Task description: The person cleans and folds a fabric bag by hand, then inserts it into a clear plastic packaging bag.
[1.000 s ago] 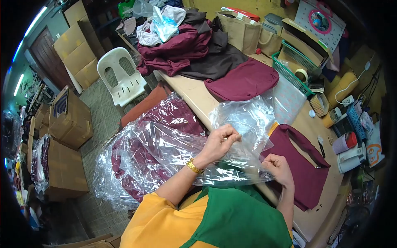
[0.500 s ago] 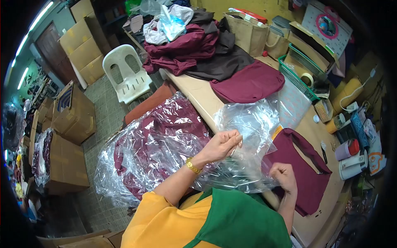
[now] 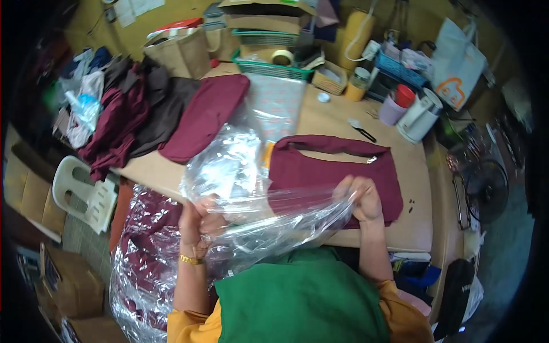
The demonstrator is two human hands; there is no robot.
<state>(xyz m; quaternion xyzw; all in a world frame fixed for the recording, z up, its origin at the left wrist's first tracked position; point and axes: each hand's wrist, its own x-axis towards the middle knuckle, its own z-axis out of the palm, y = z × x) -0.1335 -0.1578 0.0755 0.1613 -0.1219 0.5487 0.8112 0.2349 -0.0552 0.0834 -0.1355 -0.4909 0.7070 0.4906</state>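
A clear plastic bag [image 3: 280, 228] is stretched between my hands in front of my body. My left hand [image 3: 200, 220], with a gold bracelet at the wrist, is closed on one side of it. The other side is pinched in my right hand [image 3: 363, 197]. Right behind the plastic, a folded maroon garment [image 3: 326, 174] lies flat on the table [image 3: 337, 123], partly seen through the film. Crumpled clear plastic bags [image 3: 226, 163] are heaped left of the garment. Below my left hand, maroon pieces in shiny plastic [image 3: 146, 240] are piled beside the table.
A folded maroon cloth [image 3: 209, 117] and a heap of dark clothes [image 3: 123, 111] cover the table's left. Toward the back stand a green basket [image 3: 274, 71] and paper bags [image 3: 180, 54]. A black-handled tool [image 3: 364, 132], a kettle [image 3: 420, 117] and a white chair [image 3: 86, 191] are also near.
My view has turned right toward the table. My hands have moved apart, and the plastic that hung bunched from them is now drawn out between them.
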